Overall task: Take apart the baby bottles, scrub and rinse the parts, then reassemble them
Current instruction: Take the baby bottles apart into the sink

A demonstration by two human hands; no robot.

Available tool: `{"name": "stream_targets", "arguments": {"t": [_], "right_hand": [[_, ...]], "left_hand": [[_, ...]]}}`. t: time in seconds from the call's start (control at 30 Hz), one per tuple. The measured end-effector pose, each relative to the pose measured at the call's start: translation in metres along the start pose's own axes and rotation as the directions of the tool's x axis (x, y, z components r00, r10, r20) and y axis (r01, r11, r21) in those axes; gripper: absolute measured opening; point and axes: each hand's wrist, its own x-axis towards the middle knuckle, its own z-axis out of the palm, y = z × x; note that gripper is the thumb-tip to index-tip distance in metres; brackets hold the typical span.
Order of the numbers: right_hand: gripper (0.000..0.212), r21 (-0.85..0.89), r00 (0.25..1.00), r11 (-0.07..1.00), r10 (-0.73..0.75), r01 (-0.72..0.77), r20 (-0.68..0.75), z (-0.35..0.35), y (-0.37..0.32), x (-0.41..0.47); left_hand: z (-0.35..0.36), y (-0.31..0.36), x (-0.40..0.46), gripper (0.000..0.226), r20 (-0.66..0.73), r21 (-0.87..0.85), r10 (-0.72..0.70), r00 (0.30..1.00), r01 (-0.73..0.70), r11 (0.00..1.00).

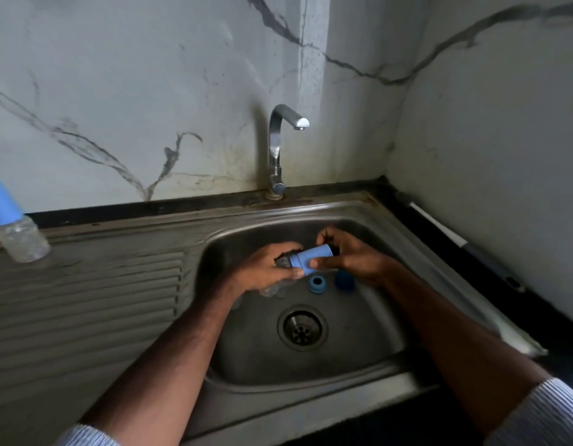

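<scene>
I see white marble-look walls (117, 75) with dark veins meeting in a corner above a black counter edge (149, 209).

Steel sink (368, 365) set into a dark surface (417, 201), basin to the right, ribbed draining board (85, 300) to the left. Round drain (302, 328) with a perforated strainer near the middle of the basin floor. Chrome tap (276, 149) standing upright at the far rim of the sink, spout curving right, no water running. Grime and rust marks around the tap's base. White marble-look wall (133, 91) with dark grey veins behind, meeting a second wall at the right in a corner. Long white-and-grey handled tool (452, 235) lying along the right edge of the surface, close to the right wall; its kind unclear.
</scene>
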Motion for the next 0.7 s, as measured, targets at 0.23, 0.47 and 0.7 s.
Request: {"name": "stream_targets", "arguments": {"t": [0.23, 0.47, 0.7], "right_hand": [[0.043, -0.342, 0.964, 0.932, 0.026, -0.118, -0.264, -0.034, 0.027, 0.0], [0.052, -0.601, 0.916, 0.698, 0.358, -0.39, -0.179, -0.04, 0.075, 0.004], [0.043, -0.704, 0.894, 0.62, 0.445, -0.345, -0.046, -0.042, 0.099, 0.007]], "left_hand": [[0.014, -0.028, -0.009, 0.052, -0.207, 0.0, -0.058, 0.977, 0.059, 0.998], [0.013, -0.033, -0.008, 0.032, -0.334, -0.078, 0.001, 0.943, -0.029, 0.997], [0.013, -0.035, -0.01, 0.045, -0.318, -0.156, 0.015, 0.948, -0.068, 0.985]]}}
